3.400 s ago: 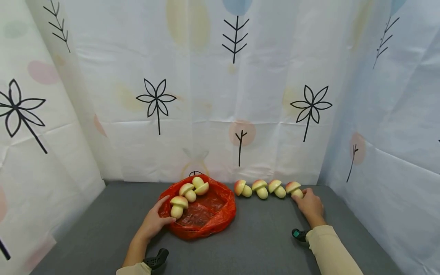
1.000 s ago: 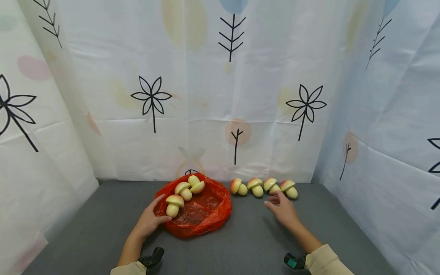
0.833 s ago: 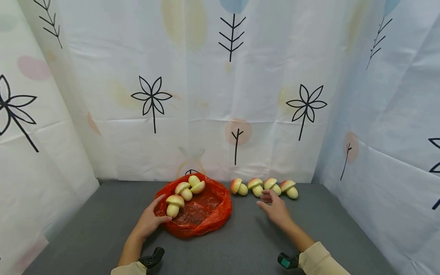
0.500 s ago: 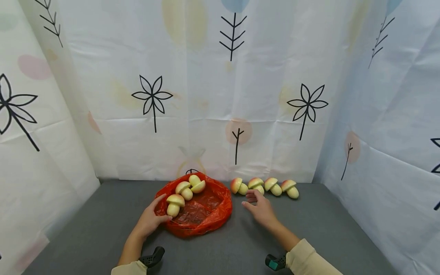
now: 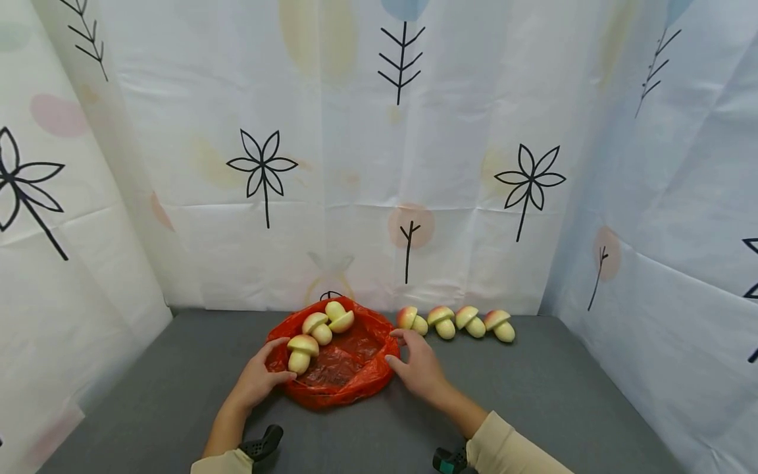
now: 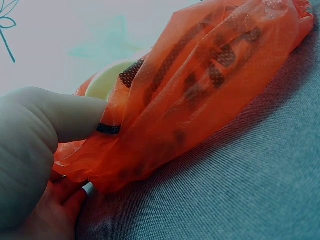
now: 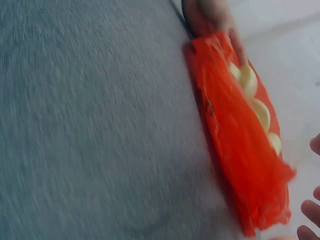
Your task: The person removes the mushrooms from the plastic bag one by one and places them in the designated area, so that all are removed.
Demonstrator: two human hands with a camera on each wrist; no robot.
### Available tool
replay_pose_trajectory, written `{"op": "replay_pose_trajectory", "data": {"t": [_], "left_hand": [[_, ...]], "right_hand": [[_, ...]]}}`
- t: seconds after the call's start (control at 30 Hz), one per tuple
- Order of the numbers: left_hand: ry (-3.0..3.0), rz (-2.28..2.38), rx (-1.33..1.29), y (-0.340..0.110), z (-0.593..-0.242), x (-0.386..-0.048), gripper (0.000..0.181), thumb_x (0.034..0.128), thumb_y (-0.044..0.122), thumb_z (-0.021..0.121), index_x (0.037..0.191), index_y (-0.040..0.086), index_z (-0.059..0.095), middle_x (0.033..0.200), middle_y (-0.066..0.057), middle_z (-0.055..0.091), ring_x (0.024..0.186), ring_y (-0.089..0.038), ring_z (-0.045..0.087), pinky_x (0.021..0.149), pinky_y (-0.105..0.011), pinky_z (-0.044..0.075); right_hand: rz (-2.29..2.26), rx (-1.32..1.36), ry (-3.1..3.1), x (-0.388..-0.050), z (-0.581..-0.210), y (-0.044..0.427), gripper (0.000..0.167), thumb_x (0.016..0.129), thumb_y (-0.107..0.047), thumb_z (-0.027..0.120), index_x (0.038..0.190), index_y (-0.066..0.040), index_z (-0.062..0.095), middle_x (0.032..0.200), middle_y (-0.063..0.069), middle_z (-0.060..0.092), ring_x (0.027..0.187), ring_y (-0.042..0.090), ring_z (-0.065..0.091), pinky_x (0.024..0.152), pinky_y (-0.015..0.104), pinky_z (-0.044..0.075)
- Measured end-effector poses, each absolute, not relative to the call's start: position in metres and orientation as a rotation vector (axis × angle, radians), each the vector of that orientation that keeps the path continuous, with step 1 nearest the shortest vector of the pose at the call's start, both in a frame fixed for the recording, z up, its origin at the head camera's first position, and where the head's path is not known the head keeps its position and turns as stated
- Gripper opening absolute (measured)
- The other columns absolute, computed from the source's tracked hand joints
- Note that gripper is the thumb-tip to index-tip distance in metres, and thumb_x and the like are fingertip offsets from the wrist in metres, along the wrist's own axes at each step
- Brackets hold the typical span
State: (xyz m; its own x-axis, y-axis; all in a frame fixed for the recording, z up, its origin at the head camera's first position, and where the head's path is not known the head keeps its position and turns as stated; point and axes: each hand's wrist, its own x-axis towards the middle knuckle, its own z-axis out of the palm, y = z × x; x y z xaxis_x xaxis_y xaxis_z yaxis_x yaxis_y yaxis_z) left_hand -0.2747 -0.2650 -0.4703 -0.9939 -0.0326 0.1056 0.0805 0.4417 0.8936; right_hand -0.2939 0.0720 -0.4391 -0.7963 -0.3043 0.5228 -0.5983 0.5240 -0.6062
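A red plastic bag [image 5: 331, 399], its mouth rolled wide, lies on the grey table with 3 toy mushrooms [image 5: 303, 352] inside on its left part. My left hand [image 5: 258, 380] grips the bag's left rim; in the left wrist view the thumb [image 6: 75, 117] presses the film, with fingers on the far side. My right hand [image 5: 422, 368] is at the bag's right rim, fingers spread and holding nothing. Its fingertips [image 7: 312, 212] show at the edge of the right wrist view, apart from the bag there. Whether they touch it in the head view I cannot tell.
Several more toy mushrooms [image 5: 441, 322] with reddish-yellow caps lie in a row right of the bag, along the back of the grey tabletop [image 5: 533, 388]. A printed white curtain [image 5: 367, 164] stands behind and at both sides. Each wrist wears a black device [image 5: 263, 444].
My right hand has let go of the rightmost mushroom and moved left along the row to the bag's right rim. My left hand keeps its grip; the bag and mushrooms look unmoved.
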Motion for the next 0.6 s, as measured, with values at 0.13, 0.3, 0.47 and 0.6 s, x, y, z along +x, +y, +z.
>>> {"op": "replay_pose_trajectory", "data": {"t": [0.13, 0.3, 0.47, 0.6], "left_hand": [[-2.553, -1.615, -0.045, -0.264, -0.471, -0.274, 0.068, 0.0771, 0.013, 0.08, 0.137, 0.009, 0.049, 0.142, -0.024, 0.042, 0.124, -0.038, 0.042, 0.1, -0.053, 0.037], [-2.569, -1.586, -0.018, -0.264, -0.472, -0.274, 0.06, 0.0771, 0.014, 0.08, 0.131, 0.01, 0.055, 0.138, -0.022, 0.045, 0.12, -0.036, 0.044, 0.096, -0.049, 0.039], [-2.578, -1.58, -0.013, -0.264, -0.473, -0.275, 0.058, 0.0772, 0.016, 0.08, 0.13, 0.011, 0.056, 0.139, -0.022, 0.045, 0.121, -0.036, 0.043, 0.097, -0.052, 0.038], [-2.574, -1.58, -0.015, -0.265, -0.473, -0.276, 0.057, 0.0773, 0.016, 0.08, 0.129, 0.011, 0.056, 0.138, -0.021, 0.046, 0.12, -0.036, 0.044, 0.097, -0.052, 0.038]], "right_hand": [[1.111, 0.799, -2.426, -0.289, -0.438, 0.061, 0.039, 0.086, -0.011, 0.071, 0.122, -0.003, 0.058, 0.118, 0.014, 0.059, 0.104, 0.032, 0.057, 0.086, 0.049, 0.048], [1.12, 0.819, -2.449, -0.287, -0.437, 0.05, 0.038, 0.086, -0.01, 0.071, 0.121, -0.002, 0.058, 0.118, 0.014, 0.059, 0.105, 0.032, 0.057, 0.088, 0.048, 0.048], [1.127, 0.808, -2.484, -0.288, -0.437, 0.038, 0.039, 0.087, -0.012, 0.071, 0.122, -0.002, 0.057, 0.121, 0.014, 0.058, 0.111, 0.032, 0.055, 0.093, 0.048, 0.046], [1.127, 0.802, -2.477, -0.289, -0.438, 0.027, 0.038, 0.087, -0.013, 0.071, 0.121, -0.003, 0.058, 0.122, 0.013, 0.058, 0.114, 0.03, 0.054, 0.095, 0.049, 0.044]]}}
